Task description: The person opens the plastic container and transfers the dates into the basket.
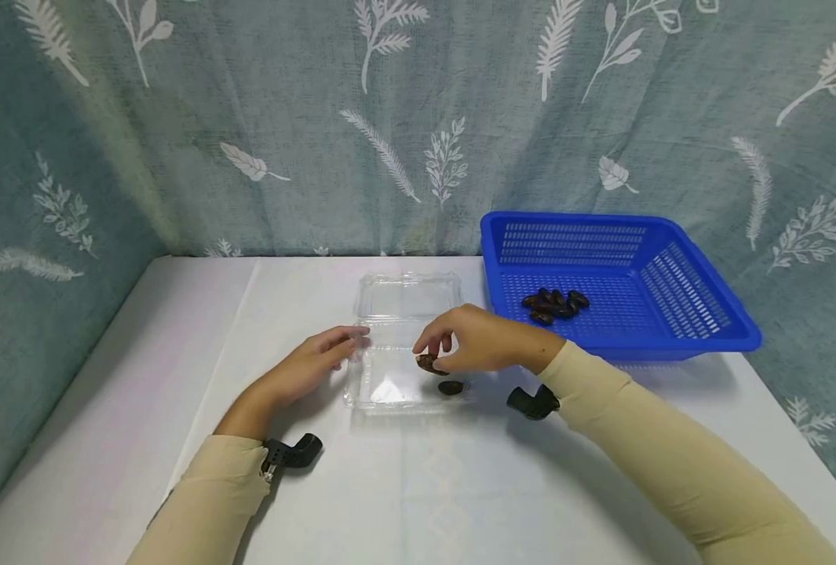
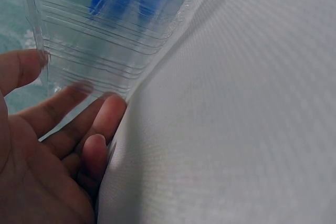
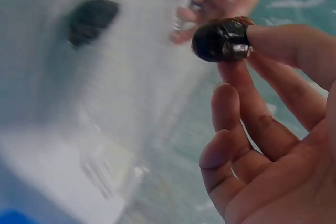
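My right hand (image 1: pixel 484 339) pinches a dark brown, glossy date (image 3: pixel 212 44) between thumb and fingertips, above the clear plastic clamshell box (image 1: pixel 382 380). Another date (image 1: pixel 450 388) lies in the front right part of the box. The box lies open on the table, with its hinged lid (image 1: pixel 409 296) folded back toward the curtain. At the left side of the box, my left hand (image 1: pixel 312 361) touches the rim and ridged wall with extended fingers; the left wrist view shows its fingertips (image 2: pixel 110 111) against the plastic near the tabletop.
A blue perforated basket (image 1: pixel 672 344) stands at the right back, with a small heap of dates (image 1: pixel 555 306) in its left part. The white table (image 1: pixel 361 494) ends at a green leaf-patterned curtain (image 1: pixel 283 118). Black wrist devices (image 1: pixel 533 402) sit at both cuffs.
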Motion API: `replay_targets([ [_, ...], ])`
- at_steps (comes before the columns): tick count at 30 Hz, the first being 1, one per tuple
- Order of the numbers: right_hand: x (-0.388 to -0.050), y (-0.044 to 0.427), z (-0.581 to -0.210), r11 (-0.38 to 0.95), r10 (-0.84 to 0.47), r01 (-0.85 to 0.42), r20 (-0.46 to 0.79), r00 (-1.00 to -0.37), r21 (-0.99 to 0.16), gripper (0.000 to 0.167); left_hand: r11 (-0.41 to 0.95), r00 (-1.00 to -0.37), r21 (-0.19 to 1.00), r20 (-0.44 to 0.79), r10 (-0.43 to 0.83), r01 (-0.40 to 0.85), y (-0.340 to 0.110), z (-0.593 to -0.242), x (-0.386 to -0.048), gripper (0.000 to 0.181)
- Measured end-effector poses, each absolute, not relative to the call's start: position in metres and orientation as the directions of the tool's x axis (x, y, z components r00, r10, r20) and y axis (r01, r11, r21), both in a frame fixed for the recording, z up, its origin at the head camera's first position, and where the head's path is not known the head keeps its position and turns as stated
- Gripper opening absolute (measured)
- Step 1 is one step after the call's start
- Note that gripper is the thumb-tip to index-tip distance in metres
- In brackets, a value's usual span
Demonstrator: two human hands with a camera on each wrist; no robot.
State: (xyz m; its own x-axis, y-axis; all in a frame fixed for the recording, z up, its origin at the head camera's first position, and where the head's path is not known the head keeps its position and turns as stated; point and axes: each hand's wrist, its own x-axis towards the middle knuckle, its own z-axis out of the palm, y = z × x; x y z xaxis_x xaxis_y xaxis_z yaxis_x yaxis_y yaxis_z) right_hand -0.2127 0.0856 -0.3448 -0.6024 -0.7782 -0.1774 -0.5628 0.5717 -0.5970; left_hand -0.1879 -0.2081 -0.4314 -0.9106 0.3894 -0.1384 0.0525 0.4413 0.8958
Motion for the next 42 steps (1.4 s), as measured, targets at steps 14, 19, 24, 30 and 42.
replay_targets([
  [14, -0.232, 0.152, -0.313, 0.650, -0.528, -0.438, 0.045, -0.848, -0.621, 0.031, 0.471, -0.919, 0.881, -0.145, 0.366, 0.048, -0.220, -0.434, -0.183, 0.046],
  [19, -0.247, 0.174, -0.321, 0.711, -0.443, -0.381, 0.043, -0.895, -0.591, 0.029, 0.475, -0.922, 0.879, -0.144, 0.359, 0.047, -0.221, -0.432, -0.185, 0.046],
  [24, -0.262, 0.188, -0.341, 0.776, -0.392, -0.325, -0.009, -0.920, -0.541, 0.029, 0.468, -0.917, 0.883, -0.154, 0.367, 0.039, -0.221, -0.433, -0.185, 0.046],
  [30, -0.269, 0.199, -0.360, 0.822, -0.349, -0.282, -0.047, -0.936, -0.494, 0.029, 0.445, -0.910, 0.895, -0.153, 0.384, 0.037, -0.214, -0.434, -0.188, 0.046],
  [42, -0.269, 0.203, -0.369, 0.826, -0.353, -0.277, -0.065, -0.934, -0.491, 0.029, 0.439, -0.908, 0.897, -0.147, 0.392, 0.044, -0.210, -0.437, -0.189, 0.044],
])
